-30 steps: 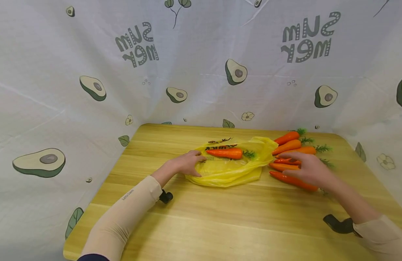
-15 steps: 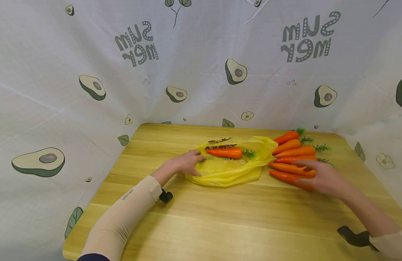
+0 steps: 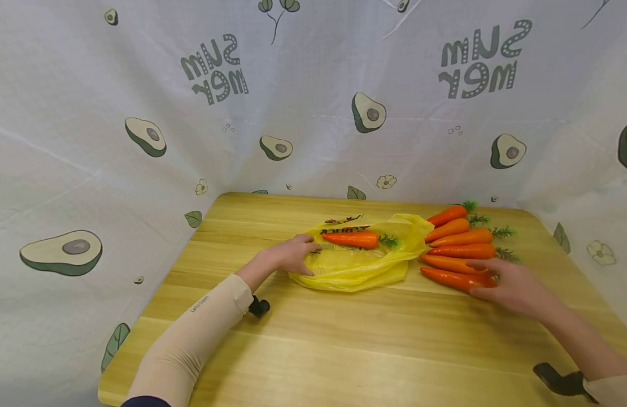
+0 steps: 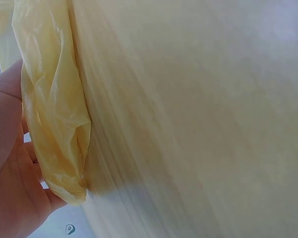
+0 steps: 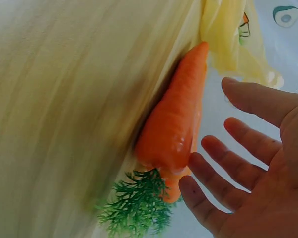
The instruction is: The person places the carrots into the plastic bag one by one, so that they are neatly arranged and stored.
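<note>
My left hand [image 3: 294, 254] holds the left end of a crumpled yellow plastic bag [image 3: 359, 271]; in the left wrist view its fingertips are hidden behind the bag film [image 4: 54, 99]. One orange carrot with a green top [image 3: 356, 239] lies on the bag's mouth. Right of the bag, several carrots lie side by side, tips pointing left. Over the thick end of the nearest carrot [image 3: 453, 278], my right hand [image 3: 517, 287] has its fingers apart and grips nothing. In the right wrist view that carrot [image 5: 174, 119] lies beside the spread fingertips, its leafy top [image 5: 136, 203] toward the bottom.
The wooden table [image 3: 313, 339] has rounded far corners. A white curtain with avocado prints [image 3: 313, 85] hangs close behind it and along both sides. The far carrots [image 3: 448, 215] lie near the table's back right, tips close to the bag.
My right hand has moved right and toward me across the row of carrots, from the middle ones to the nearest one. The left hand, the bag and the carrot on it stay put.
</note>
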`<state>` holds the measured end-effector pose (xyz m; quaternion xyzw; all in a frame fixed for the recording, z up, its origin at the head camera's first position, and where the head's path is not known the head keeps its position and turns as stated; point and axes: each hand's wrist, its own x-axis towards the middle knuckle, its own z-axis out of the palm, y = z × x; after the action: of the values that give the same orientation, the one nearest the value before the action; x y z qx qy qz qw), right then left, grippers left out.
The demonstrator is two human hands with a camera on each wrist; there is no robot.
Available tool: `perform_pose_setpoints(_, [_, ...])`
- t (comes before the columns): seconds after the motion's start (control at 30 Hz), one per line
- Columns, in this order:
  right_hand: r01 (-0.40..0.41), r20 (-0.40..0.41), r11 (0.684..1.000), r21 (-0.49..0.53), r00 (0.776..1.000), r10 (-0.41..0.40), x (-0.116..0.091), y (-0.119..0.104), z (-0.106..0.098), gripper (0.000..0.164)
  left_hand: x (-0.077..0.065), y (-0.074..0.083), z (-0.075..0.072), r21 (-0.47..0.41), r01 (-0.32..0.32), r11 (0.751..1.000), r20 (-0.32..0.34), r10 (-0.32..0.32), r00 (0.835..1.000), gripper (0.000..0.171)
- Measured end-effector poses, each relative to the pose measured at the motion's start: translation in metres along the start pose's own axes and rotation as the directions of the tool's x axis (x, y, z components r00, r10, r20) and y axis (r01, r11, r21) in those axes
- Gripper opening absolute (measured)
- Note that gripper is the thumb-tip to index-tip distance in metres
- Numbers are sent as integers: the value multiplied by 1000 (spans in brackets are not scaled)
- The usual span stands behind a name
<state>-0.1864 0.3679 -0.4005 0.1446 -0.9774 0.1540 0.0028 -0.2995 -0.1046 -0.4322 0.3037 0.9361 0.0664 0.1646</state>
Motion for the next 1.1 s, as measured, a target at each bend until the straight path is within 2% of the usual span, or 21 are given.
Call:
perform_pose_setpoints(0.23, [14,-3,999,-50,1000,-14,-3,4,6,62,1,-1,2,-1,1,1000,3,-1,1000,76])
perform_pose_setpoints(0.6, [83,-47,993,-88,995,-88,-4,14,21,52,0,0,2,-6,0,1000,-2,0,1000,77])
perform_pose_setpoints(1.1, [39,-22,995,-92,999,-41,-5,13,25,51,-2,2,0,3,-3,1000,-8,3,1000,76])
